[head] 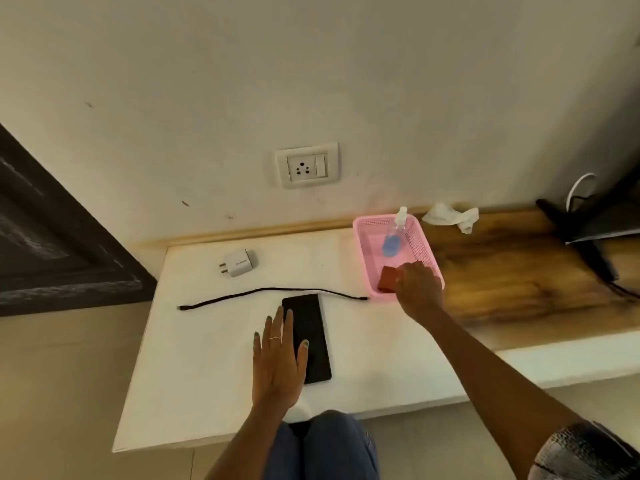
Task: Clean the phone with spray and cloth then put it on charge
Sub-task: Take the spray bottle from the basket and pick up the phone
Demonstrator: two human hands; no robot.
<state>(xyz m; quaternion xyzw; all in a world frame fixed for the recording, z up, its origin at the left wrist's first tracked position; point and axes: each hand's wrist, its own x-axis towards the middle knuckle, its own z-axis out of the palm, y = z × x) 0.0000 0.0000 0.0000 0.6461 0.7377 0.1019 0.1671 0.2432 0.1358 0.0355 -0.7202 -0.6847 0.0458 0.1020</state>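
Note:
A black phone (pixel 310 332) lies flat on the white table (pixel 207 375). My left hand (pixel 278 358) rests over its left side with fingers spread, holding nothing. My right hand (pixel 419 289) reaches into a pink basket (pixel 365 251) and its fingers close on a folded reddish-brown cloth (pixel 388 278) at the basket's near end. A small clear spray bottle (pixel 394 237) with blue liquid lies in the same basket, farther back. A black charging cable (pixel 270 292) stretches across the table behind the phone. A white charger plug (pixel 239 262) lies beyond the cable.
A white wall socket with a switch (pixel 307 166) is on the wall above the table. A crumpled white tissue (pixel 450 216) lies on the wooden shelf (pixel 512 278) to the right. A dark object with cables (pixel 595 220) stands at far right. My knees (pixel 325 445) are below the table edge.

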